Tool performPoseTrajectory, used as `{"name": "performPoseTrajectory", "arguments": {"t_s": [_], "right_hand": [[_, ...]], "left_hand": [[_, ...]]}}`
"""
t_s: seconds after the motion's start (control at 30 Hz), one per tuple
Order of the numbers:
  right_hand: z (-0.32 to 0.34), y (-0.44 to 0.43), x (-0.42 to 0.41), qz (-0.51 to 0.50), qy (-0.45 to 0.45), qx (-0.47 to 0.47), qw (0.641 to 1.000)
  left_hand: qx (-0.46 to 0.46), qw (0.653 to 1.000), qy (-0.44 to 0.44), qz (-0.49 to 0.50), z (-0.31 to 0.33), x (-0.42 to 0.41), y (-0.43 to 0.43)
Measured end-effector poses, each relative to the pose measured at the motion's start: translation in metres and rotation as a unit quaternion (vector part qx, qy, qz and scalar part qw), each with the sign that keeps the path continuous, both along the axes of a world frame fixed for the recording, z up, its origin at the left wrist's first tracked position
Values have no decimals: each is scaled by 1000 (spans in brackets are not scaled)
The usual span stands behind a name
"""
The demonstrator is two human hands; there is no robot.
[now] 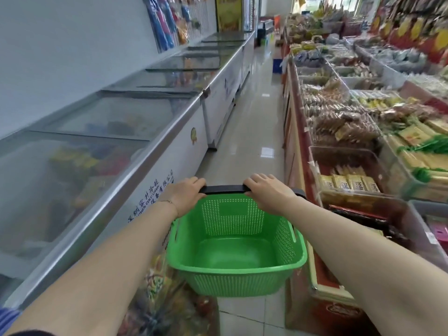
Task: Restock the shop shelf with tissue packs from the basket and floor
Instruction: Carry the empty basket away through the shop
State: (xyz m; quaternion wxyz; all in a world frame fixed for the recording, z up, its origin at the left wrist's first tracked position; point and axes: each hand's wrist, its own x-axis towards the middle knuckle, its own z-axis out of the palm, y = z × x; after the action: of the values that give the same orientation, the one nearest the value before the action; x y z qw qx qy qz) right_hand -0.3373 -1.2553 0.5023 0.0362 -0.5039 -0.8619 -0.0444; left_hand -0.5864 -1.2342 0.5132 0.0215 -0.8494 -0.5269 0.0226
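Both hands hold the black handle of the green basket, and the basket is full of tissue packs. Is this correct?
Not quite. The head view shows the left hand and right hand holding the black handle of the green basket, but the basket is empty; no tissue packs lie inside.

Small grocery shop: narrow tiled aisle, long row of white glass-topped chest freezers along left wall, open bins of packaged snacks and biscuits on right, green perforated plastic shopping basket in front
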Motion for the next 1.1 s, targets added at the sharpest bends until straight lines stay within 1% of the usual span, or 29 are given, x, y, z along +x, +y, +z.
{"name": "performPoseTrajectory", "arguments": {"t_s": [0.2,0.33,0.4,0.57,0.7,0.83,1.0,1.1], "right_hand": [[-21,130,17,2,-11,-7,1000],[-33,218,27,-10,-9,-37,999],[-38,261,32,-11,-18,-37,999],[-51,355,53,-29,-1,-49,998],[-59,439,78,-47,19,-57,997],[-62,535,109,-46,13,-69,996],[-63,659,155,-53,13,-71,996],[-58,730,178,-55,14,-69,996]], "left_hand": [[-23,1000,-6,9,-19,17,127],[-46,999,-1,-6,-23,36,211],[-61,998,2,-13,-24,44,254],[-73,997,9,-19,-34,63,357],[-62,997,27,-32,-35,93,444],[-58,998,26,-26,-44,120,543],[-73,997,-6,-34,-54,163,675],[-72,997,-36,-16,-60,186,747]]}}
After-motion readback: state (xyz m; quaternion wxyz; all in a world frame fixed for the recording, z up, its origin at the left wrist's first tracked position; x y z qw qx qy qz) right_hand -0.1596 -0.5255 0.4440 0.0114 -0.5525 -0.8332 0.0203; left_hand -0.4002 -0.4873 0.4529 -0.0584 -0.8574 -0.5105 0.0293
